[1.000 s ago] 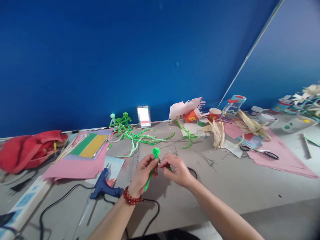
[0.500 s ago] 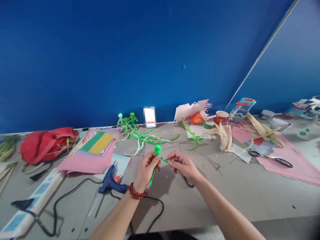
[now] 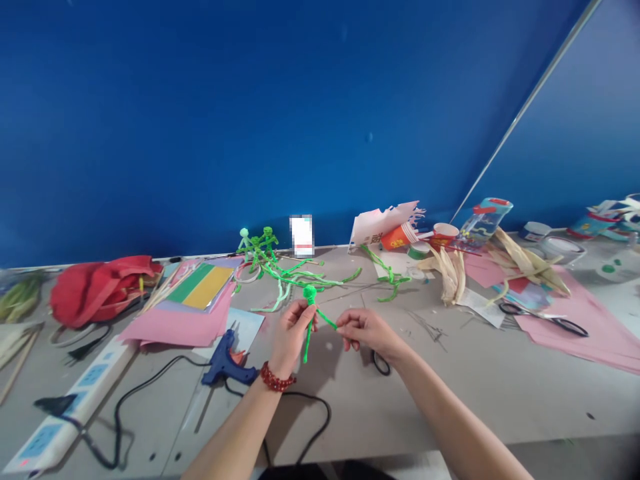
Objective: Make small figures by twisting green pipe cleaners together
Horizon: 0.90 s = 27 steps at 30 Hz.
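Between my two hands is a bright green pipe-cleaner figure (image 3: 310, 294) with a round coiled head and two strands hanging from it. The fingers of my left hand (image 3: 294, 331) pinch it just below the head, and a red bead bracelet circles that wrist. My right hand (image 3: 367, 331) grips the end of the strand that slants out to the right; the other strand hangs down beside my left thumb. Behind my hands, several green pipe cleaners (image 3: 325, 283) lie loose near small finished-looking green figures (image 3: 267, 235) by the wall.
A blue glue gun (image 3: 226, 360) with a black cord lies left of my hands, near a white power strip (image 3: 75, 407). Pink paper (image 3: 170, 327) and a red bag (image 3: 97, 293) are further left. Scissors (image 3: 565, 323), dried husks (image 3: 453, 273) and paper cups (image 3: 400, 236) lie right.
My right hand has drawn slightly down, and the right-hand strand shows longer and straighter between my hands. The figure's head has shifted a little left. The view has moved slightly.
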Available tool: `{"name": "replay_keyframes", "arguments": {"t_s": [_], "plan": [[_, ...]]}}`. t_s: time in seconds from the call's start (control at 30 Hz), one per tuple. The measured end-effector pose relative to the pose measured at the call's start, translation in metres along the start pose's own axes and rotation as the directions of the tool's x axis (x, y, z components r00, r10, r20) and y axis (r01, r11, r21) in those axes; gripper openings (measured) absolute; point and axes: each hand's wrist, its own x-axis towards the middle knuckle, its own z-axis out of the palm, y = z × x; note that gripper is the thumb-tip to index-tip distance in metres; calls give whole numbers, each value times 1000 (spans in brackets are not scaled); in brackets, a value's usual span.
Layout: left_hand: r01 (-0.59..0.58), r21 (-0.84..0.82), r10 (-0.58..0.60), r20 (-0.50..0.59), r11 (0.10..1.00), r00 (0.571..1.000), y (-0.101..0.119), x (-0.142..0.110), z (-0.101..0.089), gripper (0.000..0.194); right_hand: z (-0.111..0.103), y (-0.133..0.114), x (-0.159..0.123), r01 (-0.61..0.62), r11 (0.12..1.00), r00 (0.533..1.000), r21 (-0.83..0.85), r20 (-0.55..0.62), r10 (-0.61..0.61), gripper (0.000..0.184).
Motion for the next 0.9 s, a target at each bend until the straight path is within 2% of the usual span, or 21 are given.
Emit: {"name": "replay_keyframes", "arguments": {"t_s": [0.27,0.33,0.4,0.5,0.57,0.67,0.77,0.9], "plan": [[68,-132,-68,1,989,998,0,-1,1,24,-7,5,4,6,998,1000,-57,-26,-8,38],[78,-164,-79,3,983,997,0,-4,4,26,-8,9,7,58,987,994,-149,-87,-72,42],[69,-202,-67,15,977,998,0,-8,8,28,-12,13,9,117,958,967,-261,-190,-170,47],[87,-139,-65,155,986,986,0,-18,14,29,-19,10,11,135,903,936,-409,-247,-252,41],[93,-112,-64,245,989,968,0,-25,19,32,-24,1,15,163,841,930,-515,-206,-306,33],[81,-116,-42,307,990,951,-2,-32,23,35,-25,-21,31,229,679,909,-697,-97,-406,22],[72,-124,-36,271,990,962,-5,-35,25,39,-13,-38,64,181,438,921,-881,-4,-389,20],[31,-107,-8,206,994,979,-7,-35,24,39,18,-34,114,231,318,912,-919,92,-399,16]]}}
